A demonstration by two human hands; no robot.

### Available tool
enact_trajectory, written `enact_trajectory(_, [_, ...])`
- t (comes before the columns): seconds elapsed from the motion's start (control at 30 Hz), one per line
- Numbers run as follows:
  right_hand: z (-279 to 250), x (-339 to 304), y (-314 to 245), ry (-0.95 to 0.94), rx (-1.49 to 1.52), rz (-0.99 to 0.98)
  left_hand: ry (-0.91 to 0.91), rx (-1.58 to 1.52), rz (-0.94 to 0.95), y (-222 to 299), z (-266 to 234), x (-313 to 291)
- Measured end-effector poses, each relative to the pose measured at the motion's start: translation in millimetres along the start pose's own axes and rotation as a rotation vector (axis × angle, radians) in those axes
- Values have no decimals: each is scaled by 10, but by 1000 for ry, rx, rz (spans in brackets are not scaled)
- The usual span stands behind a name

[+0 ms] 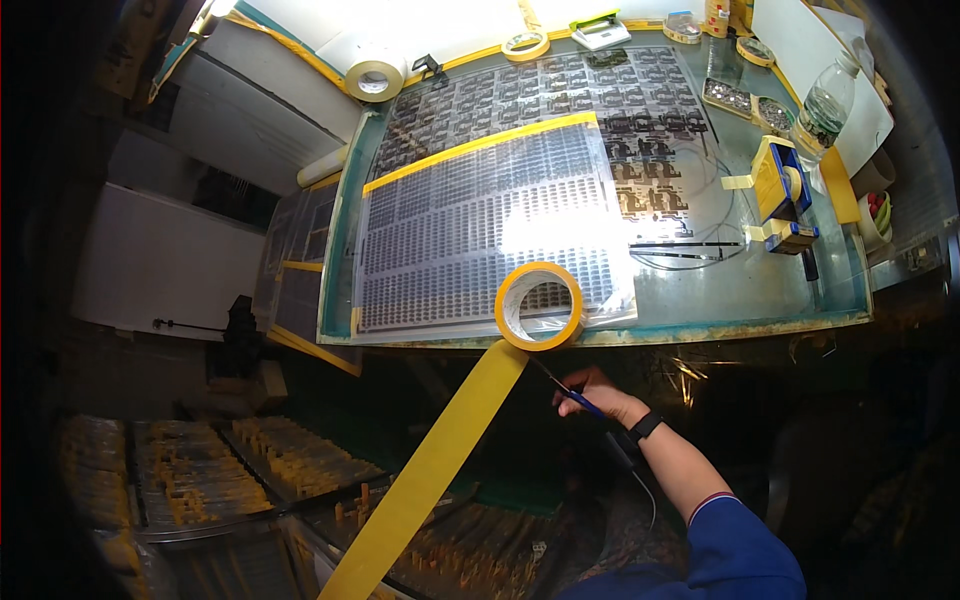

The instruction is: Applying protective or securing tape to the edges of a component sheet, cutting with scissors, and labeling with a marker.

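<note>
A large roll of yellow tape (576, 308) stands at the front edge of the worktable, over the corner of a clear printed film sheet (450, 240). From it a wide tape strip (430, 470) runs taut down to the lower left and leaves the picture. My right hand (592, 393) is closed around a slim blue-handled tool (580, 400); its thin dark tip reaches the strip just below the roll. Whether it is a knife or scissors I cannot make out. My left hand is out of the picture.
Under the film lies a sheet with dark patterns (540, 85). A blue tape dispenser (782, 180), a plastic bottle (828, 100) and small trays (728, 97) stand on the right. Tape rolls (375, 80) lie along the back. Racks of taped pieces (195, 465) are low on the left.
</note>
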State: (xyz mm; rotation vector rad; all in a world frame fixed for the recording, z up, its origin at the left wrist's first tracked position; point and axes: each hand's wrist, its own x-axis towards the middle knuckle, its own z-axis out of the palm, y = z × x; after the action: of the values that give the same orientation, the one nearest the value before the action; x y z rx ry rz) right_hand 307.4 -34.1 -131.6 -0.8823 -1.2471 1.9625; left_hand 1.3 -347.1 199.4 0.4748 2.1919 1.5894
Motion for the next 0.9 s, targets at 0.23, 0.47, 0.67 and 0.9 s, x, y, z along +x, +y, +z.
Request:
enact_trajectory(0.23, [-62,3,50,-67,10,-126,-3,24,57,100,15,61])
enact_trajectory(0.47, [-5,111,-99,-105,59,-72,22,26,107,218,56,92])
enact_trajectory(0.67, [43,196,-160,-68,92,-83,4,35,94,139,-18,136])
enact_trajectory(0.9, [52,216,-156,-7,62,-64,16,36,80,66,-20,140])
